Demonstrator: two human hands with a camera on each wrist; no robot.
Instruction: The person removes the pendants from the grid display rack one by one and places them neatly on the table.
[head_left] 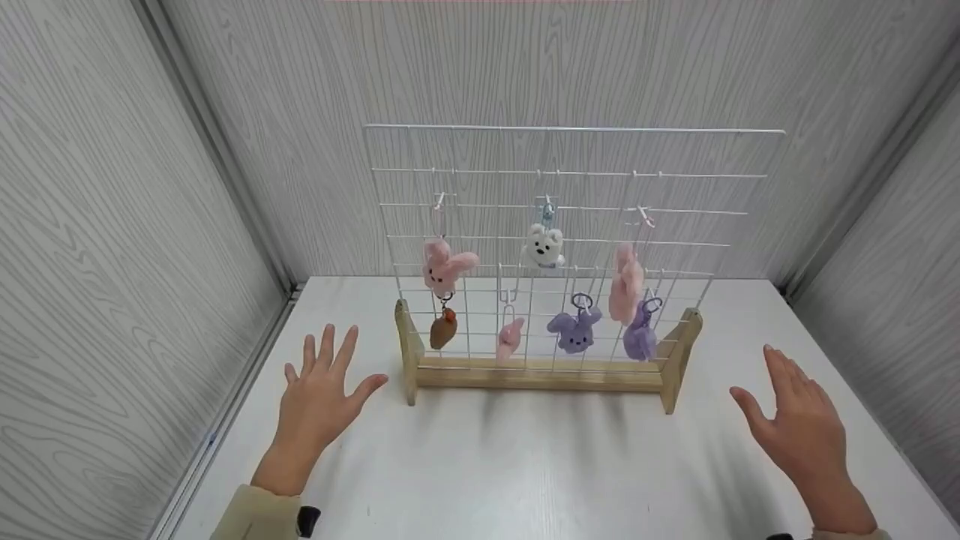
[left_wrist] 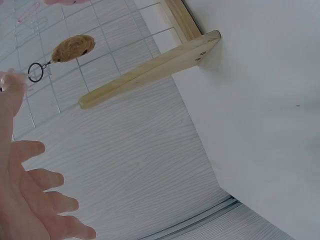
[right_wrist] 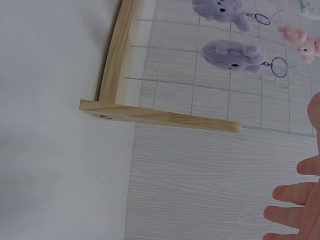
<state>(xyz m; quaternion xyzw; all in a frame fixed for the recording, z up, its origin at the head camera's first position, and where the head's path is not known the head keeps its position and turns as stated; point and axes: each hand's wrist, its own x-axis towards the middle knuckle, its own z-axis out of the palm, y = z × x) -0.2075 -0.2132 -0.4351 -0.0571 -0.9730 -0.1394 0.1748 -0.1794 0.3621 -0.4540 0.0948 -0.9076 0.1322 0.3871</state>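
Observation:
My left hand (head_left: 319, 401) is held with fingers spread, left of a white wire grid rack (head_left: 574, 130) on a wooden stand (head_left: 540, 379). On the other side, my right hand (head_left: 802, 427) has straight fingers and the thumb apart; both palms hold nothing. Plush keychains hang from the grid's hooks. In the upper row are a pink bunny (head_left: 442, 268), a white bear (head_left: 544, 247) and another pink plush (head_left: 625, 285). Lower down hang a brown plush (head_left: 443, 330), a small pink plush (head_left: 510, 339), a purple bunny (head_left: 576, 331) and a second purple plush (head_left: 640, 337).
The rack stands toward the back of a white table (head_left: 487, 465). Wood-grain panels (head_left: 285, 90) enclose it behind and on both sides, with metal channels (head_left: 217, 142) along the corners. The stand's wooden feet (left_wrist: 150, 70) flank the grid at either end.

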